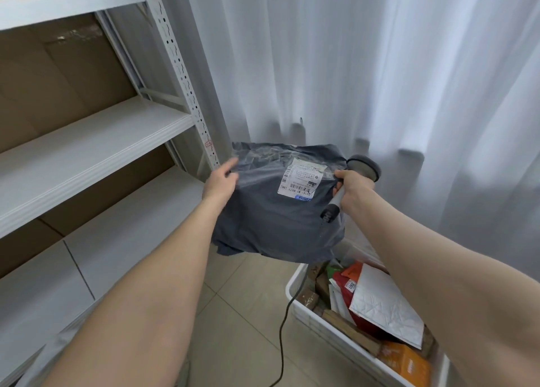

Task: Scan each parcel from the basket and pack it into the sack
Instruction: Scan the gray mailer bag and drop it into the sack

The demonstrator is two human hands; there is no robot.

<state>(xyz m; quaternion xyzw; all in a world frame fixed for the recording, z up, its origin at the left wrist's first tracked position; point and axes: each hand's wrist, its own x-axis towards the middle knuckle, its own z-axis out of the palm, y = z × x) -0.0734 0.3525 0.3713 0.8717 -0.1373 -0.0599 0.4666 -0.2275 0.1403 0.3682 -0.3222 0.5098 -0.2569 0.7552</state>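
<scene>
Left hand pinches the grey parcel by its left edge, above the white basket. Right hand is wrapped round the scanner handle. The shipping label shows a barcode; its print is too small to read.

The parcel is dark slate-blue, with a white label printed in black bars. The scanner is grey, its cable black. The white basket holds a white quilted envelope, a red packet and an orange box. The curtain is white, the floor tiles beige.
</scene>
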